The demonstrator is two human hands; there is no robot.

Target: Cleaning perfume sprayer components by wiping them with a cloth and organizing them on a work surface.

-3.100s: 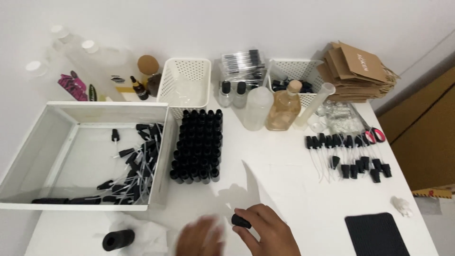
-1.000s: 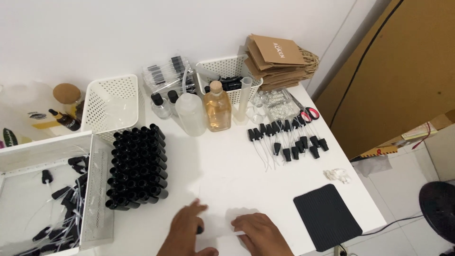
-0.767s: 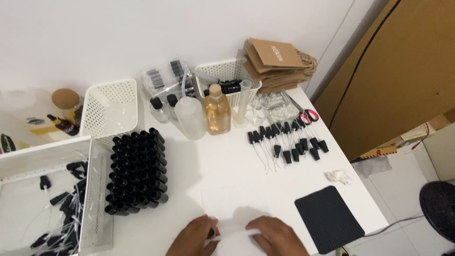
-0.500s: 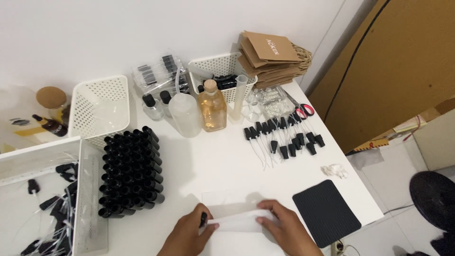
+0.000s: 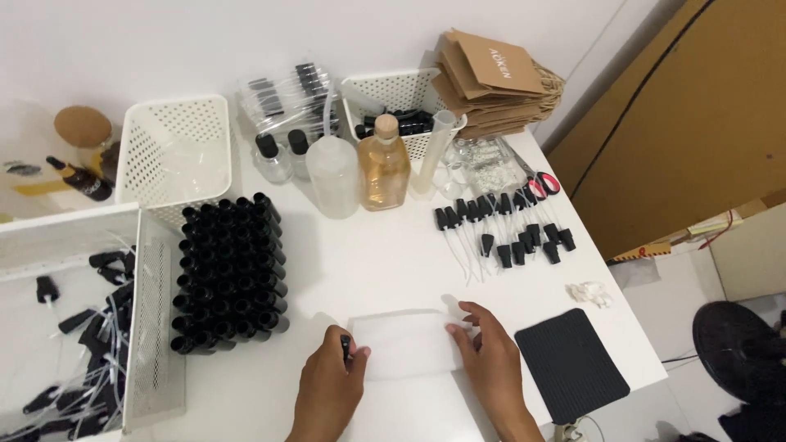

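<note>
The fingers of the left hand pinch a small black cylindrical piece against the left edge of a white sheet, thin, matte and rectangular, lying flat on the worktop near its front edge. The fingers of the right hand are slightly spread, tips pressing the sheet's right edge, where one corner curls up. Both hands lie palm down, wrists coming in from the lower edge of the view. Just right of the right hand lies a black ribbed mat with rounded corners. Left of the sheet stands a tight block of glossy black bottles. Further back lie black-capped droppers in rows, and an amber glass bottle with a cork stands upright
</note>
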